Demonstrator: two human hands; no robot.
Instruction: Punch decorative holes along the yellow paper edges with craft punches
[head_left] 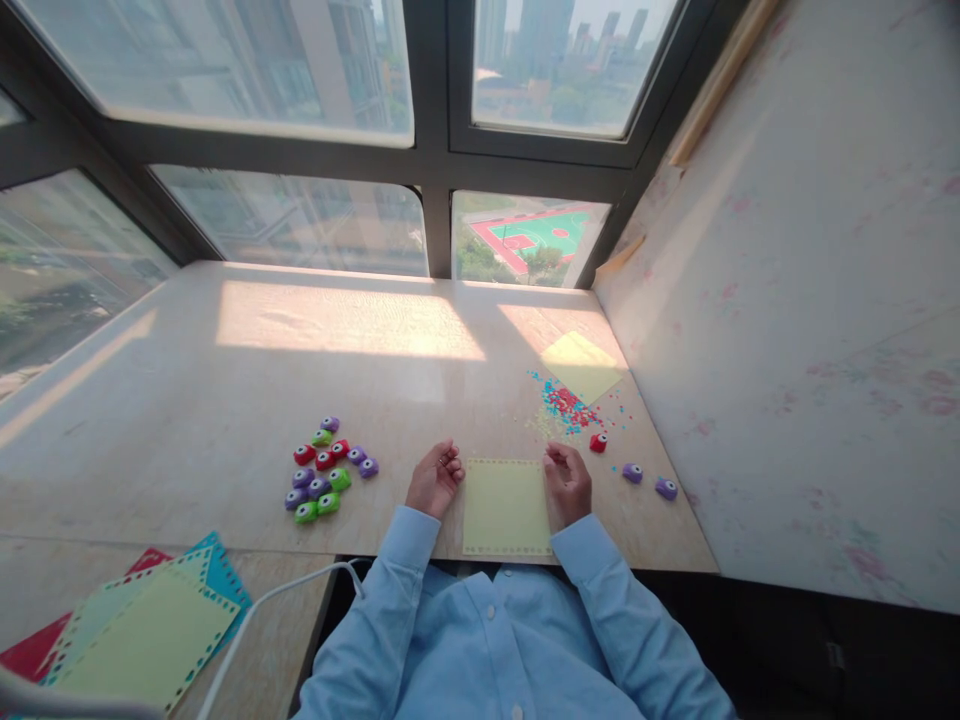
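A pale yellow square sheet of paper [507,508] lies flat at the table's front edge, with small punched holes along its borders. My left hand [437,478] rests beside its left edge, fingers curled in and nothing visible in them. At the upper right edge of the sheet is my right hand [568,484], its fingers also curled closed with nothing seen between them. Just beyond the right hand sits a red paper punch [598,442]. Farther right are two purple punches, one nearer [632,473] and one by the wall side [666,488].
Several red, green and purple punches [322,470] are grouped on the left. Red and blue paper bits [568,407] lie scattered near another yellow sheet [583,366]. Punched coloured sheets [161,625] are stacked at lower left, beside a white cable [259,605]. A wall [795,330] bounds the right.
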